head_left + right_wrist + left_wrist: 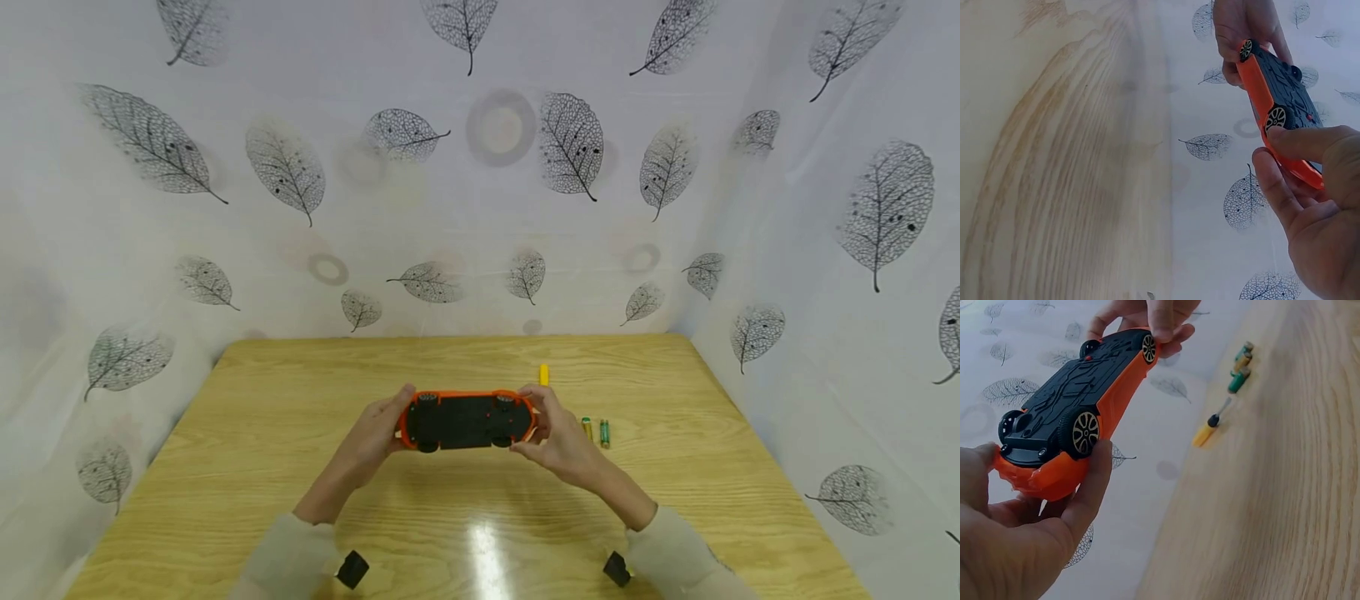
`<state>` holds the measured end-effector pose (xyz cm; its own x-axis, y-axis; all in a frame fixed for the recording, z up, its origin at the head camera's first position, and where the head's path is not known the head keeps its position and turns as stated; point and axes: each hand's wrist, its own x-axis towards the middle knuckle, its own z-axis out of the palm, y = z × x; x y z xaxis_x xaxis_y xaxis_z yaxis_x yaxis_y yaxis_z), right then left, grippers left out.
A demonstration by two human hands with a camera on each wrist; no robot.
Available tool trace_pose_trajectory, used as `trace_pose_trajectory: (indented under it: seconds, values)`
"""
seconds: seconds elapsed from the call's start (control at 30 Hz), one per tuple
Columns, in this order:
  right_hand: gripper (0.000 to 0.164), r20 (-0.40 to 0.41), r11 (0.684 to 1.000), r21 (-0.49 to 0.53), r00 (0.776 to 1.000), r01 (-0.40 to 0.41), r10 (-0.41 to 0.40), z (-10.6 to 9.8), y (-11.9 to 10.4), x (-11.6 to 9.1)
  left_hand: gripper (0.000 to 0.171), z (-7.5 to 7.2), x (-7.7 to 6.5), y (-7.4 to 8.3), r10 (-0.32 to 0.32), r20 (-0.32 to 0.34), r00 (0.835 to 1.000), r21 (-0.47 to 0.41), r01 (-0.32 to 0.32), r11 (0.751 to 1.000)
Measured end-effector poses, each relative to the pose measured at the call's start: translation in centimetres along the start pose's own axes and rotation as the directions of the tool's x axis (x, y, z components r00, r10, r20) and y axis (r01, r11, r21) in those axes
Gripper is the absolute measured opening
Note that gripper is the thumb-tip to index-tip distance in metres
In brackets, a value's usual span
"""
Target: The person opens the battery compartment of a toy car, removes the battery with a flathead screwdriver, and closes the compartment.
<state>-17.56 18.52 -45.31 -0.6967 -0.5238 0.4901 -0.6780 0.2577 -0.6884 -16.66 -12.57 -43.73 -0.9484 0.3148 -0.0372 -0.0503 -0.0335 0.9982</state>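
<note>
While both hands are raised over the wooden table [285,467], a few small things lie on the board off to the right of them. A yellow-handled screwdriver [543,374] rests at about one o'clock from the toy car [467,421], its dark tip showing in the left wrist view, and two small batteries [596,432] lie side by side at about three o'clock, just beyond the right hand [555,437]. These sit close to the right hand's knuckles but are apart from it and from each other's group. Nothing lies between the two hands except the car itself. A leaf-printed white cloth [480,167] hangs behind the table and down both sides.

The toy car, orange with a black underside, is held up above the middle of the table, clear of the wood. It is turned upside down, so the black chassis and all four wheels face up toward the head camera. Its long axis runs from nine o'clock to three o'clock, across the person's body. Which end is the nose I cannot tell for sure.

The left hand [372,437] grips the nine o'clock end, thumb on one side and fingers curled round the orange bumper. The right hand grips the three o'clock end in the same way, fingers wrapped round the body by the wheel.
</note>
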Motion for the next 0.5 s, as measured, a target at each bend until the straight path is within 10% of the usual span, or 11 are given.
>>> trace_pose_trajectory:
  seconds: [0.3,0.5]
  values:
    - [0.080,0.062,0.989,0.089,0.992,-0.115,0.110,-0.56,-0.37,0.23,0.062,-0.14,0.06,-0.06,0.024,0.011,1.000,-0.020,-0.024,1.000]
    - [0.044,0.135,0.946,0.143,0.953,-0.290,0.272,-1.02,-0.41,0.38,0.057,-0.18,0.11,-0.30,0.027,-0.013,1.000,0.001,-0.027,1.000]
